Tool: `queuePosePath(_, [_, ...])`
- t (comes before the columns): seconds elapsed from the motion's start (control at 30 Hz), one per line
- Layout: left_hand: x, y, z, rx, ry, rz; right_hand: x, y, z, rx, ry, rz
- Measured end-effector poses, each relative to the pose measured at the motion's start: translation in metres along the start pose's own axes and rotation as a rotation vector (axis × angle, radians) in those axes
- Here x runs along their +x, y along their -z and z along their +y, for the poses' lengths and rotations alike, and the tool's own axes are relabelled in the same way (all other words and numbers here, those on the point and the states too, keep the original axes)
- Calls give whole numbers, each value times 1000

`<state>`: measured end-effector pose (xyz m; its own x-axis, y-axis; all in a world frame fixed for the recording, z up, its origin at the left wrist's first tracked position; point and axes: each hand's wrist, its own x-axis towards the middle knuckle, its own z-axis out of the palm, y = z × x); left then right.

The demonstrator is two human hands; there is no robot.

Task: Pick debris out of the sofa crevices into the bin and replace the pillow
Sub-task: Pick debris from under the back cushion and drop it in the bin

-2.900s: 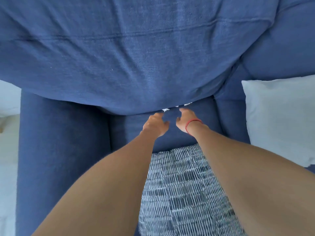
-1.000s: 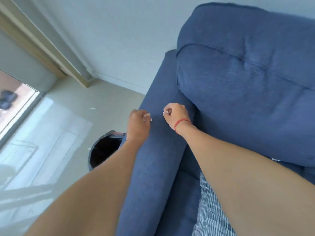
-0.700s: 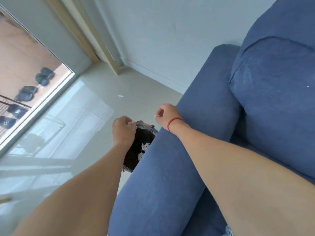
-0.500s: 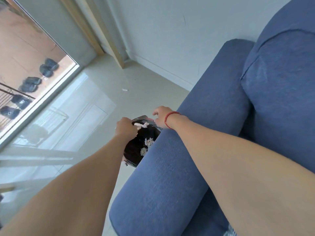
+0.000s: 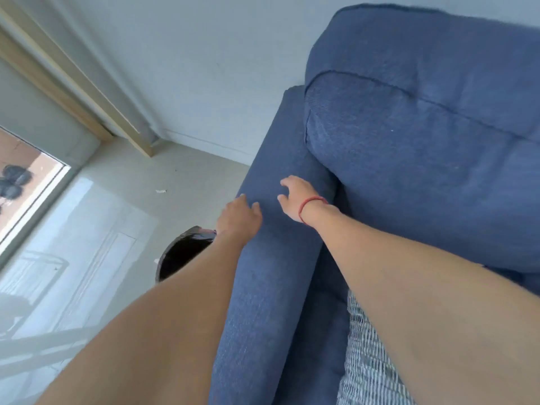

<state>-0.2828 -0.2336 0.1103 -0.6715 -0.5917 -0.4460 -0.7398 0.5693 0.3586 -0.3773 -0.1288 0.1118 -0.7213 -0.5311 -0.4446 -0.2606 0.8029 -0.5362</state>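
Both our hands hover over the blue sofa armrest, empty: left hand loosely curled, right hand with fingers spread. Beside the armrest's outer face sits the black-lined bin, partly hidden by our left forearm. Against the armrest's inner side lies what looks like the patterned pillow.

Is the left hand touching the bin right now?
Apart. In the head view the left hand sits over the sofa armrest, with the bin on the floor beside it.
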Motion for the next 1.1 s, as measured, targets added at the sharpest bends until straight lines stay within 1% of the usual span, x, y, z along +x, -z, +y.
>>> queuePosePath(0.13, [-15, -28, 73, 25, -145, -38, -26, 41, 70, 44, -124, 84])
queuePosePath(0.2, [-26, -48, 107, 22, -216, -94, -41, 58, 108, 79, -192, 120])
queuePosePath(0.3, [-48, -87, 151, 106, -326, -202, -68, 75, 161, 124, -288, 154])
queuePosePath(0.4, [-67, -131, 190, 178, -390, -282, -96, 84, 212, 167, -370, 173])
queuePosePath(0.5, [-82, -177, 222, 227, -416, -357, -121, 87, 264, 208, -448, 187])
queuePosePath(0.67, [-109, -255, 258, 300, -455, -465, -158, 78, 354, 297, -605, 181])
queuePosePath(0.8, [-121, -309, 275, 385, -428, -563, -173, 62, 413, 398, -702, 169])
queuePosePath(1.0, [-119, -386, 306, 430, -491, -615, -170, 49, 488, 433, -721, 170])
queuePosePath(1.1, [-114, -415, 320, 426, -570, -591, -166, 40, 515, 405, -700, 151])
